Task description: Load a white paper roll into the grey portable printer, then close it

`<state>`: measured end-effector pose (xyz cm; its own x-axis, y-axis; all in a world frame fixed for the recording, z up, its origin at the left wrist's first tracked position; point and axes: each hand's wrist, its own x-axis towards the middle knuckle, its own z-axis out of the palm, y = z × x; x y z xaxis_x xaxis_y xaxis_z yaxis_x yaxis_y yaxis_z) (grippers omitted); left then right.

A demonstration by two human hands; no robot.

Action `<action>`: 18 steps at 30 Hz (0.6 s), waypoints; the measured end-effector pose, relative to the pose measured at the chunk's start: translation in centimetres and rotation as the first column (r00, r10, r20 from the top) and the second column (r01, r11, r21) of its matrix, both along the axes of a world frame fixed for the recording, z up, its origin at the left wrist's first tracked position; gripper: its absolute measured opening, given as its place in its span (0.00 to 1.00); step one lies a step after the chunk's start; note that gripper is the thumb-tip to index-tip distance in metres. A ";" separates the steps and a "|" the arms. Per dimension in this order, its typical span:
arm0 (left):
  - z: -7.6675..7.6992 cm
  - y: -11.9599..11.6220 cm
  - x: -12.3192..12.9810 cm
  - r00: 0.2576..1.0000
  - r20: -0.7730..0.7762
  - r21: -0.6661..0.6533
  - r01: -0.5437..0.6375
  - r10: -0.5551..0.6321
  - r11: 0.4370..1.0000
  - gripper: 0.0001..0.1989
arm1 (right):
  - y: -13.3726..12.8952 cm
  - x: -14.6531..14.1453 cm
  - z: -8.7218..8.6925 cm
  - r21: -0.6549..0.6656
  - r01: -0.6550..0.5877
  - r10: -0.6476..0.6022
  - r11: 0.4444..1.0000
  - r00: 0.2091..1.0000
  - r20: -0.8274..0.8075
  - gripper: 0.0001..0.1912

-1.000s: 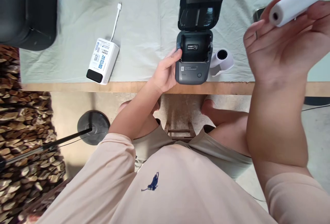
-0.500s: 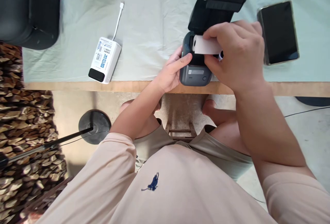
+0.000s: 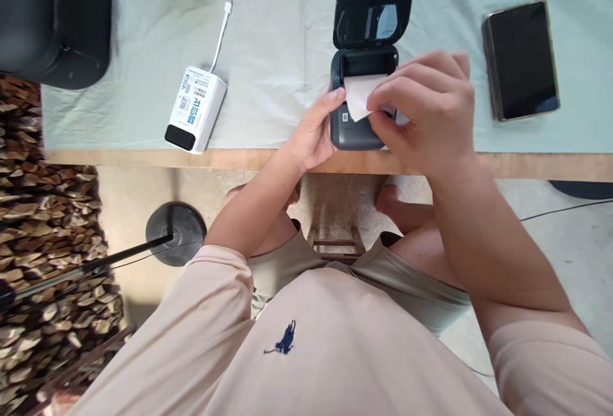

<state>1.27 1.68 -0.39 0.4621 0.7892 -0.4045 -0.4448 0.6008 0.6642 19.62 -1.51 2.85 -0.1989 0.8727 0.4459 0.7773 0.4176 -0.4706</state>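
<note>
A small dark grey printer (image 3: pixel 357 137) stands near the table's front edge, its black lid (image 3: pixel 371 4) raised and leaning back. My left hand (image 3: pixel 318 125) grips the printer's left side, with the thumb at the edge of its opening. White paper (image 3: pixel 358 98) comes out of the compartment and hangs over the printer's front part. Between thumb and fingers, my right hand (image 3: pixel 424 106) pinches the paper's loose end. The rest of the roll is hidden.
On the table's pale green cloth (image 3: pixel 268 52) lie a white power bank (image 3: pixel 196 106) with a short cable at the left and a black phone (image 3: pixel 522 61) at the right. A large black case (image 3: pixel 52 20) fills the back left corner.
The white roll that my right hand held over the compartment now sits lower, with its loose end drawn forward. The printer has turned slightly, and its lid has shifted left and back.
</note>
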 end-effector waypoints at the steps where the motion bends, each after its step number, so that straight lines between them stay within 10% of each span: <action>1: 0.0 0.0 0.0 1.000 0.013 -0.003 0.003 -0.003 1.000 0.14 | -0.2 -0.1 -0.1 -0.027 -0.013 0.014 1.000 1.000 0.020 0.10; 9: -0.3 -0.4 0.1 0.995 -0.079 0.060 -0.048 0.053 0.997 0.12 | 0.1 0.9 -1.3 0.070 -0.122 0.129 0.990 0.984 -0.121 0.09; 18: -0.4 -0.7 -0.2 0.992 -0.122 0.074 0.032 -0.023 0.997 0.41 | 0.7 1.8 0.4 0.211 0.129 -0.060 0.969 0.950 -0.307 0.10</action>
